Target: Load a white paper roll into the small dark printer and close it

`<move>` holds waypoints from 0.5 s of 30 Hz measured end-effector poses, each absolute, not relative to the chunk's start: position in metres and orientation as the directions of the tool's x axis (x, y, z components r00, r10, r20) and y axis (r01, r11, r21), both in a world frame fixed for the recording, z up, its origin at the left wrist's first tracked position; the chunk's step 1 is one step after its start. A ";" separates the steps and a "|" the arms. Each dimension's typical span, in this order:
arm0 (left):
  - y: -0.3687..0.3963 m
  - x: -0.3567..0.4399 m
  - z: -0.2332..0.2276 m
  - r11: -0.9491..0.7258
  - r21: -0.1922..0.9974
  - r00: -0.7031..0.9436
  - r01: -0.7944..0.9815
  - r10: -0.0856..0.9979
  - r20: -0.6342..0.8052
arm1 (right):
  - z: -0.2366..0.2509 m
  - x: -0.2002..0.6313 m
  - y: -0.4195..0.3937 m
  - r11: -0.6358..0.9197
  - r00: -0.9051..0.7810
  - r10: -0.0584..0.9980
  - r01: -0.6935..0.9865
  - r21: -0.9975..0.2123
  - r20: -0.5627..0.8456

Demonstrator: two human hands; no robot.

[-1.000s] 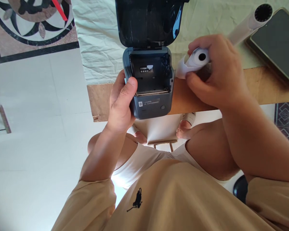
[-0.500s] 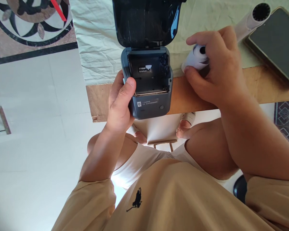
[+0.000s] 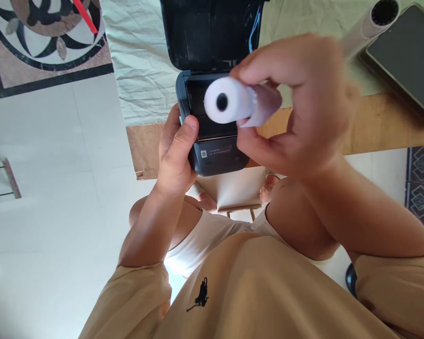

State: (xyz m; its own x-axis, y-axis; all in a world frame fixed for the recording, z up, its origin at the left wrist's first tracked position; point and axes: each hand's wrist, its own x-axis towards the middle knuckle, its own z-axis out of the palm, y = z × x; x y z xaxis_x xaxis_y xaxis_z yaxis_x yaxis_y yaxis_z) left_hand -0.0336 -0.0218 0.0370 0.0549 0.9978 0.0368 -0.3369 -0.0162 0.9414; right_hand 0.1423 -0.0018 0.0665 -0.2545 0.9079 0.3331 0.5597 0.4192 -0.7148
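Observation:
A dark blue-grey label printer (image 3: 215, 157) has its black lid (image 3: 212, 35) swung up, with its inner bay facing the camera. My left hand (image 3: 178, 150) grips the printer's left side, thumb over the front edge. Between the thumb and fingers of my right hand (image 3: 304, 103) is a white paper roll (image 3: 229, 101), its round end and dark core turned toward the camera. The roll is over the printer's bay and hides much of it; whether it touches the bay I cannot tell. A loose edge of paper sticks out beside my thumb.
On the pale green cloth (image 3: 137, 61) at the right stands a taller white roll (image 3: 367, 28) with a black core. Beside it lies a dark tablet-like device (image 3: 410, 61). The wooden table edge (image 3: 144, 150) runs across in front of my legs.
My right hand has lifted the paper roll off the table and carried it left, over the open printer. My left hand keeps its hold on the printer, which has barely moved.

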 end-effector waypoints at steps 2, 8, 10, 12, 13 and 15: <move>-0.022 -0.034 0.034 -0.025 0.942 0.050 -0.334 0.998 0.044 | 0.075 0.133 -0.006 0.541 -0.301 0.830 0.641 -0.545 0.470; -0.020 -0.038 0.025 -0.013 0.931 0.107 -0.366 0.993 0.057 | 0.079 0.130 -0.005 0.579 -0.376 0.792 0.713 -0.396 0.481; -0.020 -0.038 0.025 -0.034 0.929 0.111 -0.367 0.990 0.081 | 0.077 0.132 -0.003 0.597 -0.386 0.787 0.673 -0.437 0.481; -0.021 -0.038 0.029 -0.039 0.927 0.105 -0.374 0.991 0.084 | 0.077 0.134 -0.002 0.618 -0.382 0.772 0.637 -0.460 0.509; -0.022 -0.038 0.032 -0.019 0.930 0.101 -0.368 0.993 0.060 | 0.077 0.135 -0.003 0.633 -0.387 0.760 0.625 -0.458 0.522; -0.024 -0.038 0.039 0.028 0.938 0.110 -0.347 0.994 0.011 | 0.076 0.135 -0.005 0.675 -0.409 0.722 0.595 -0.437 0.558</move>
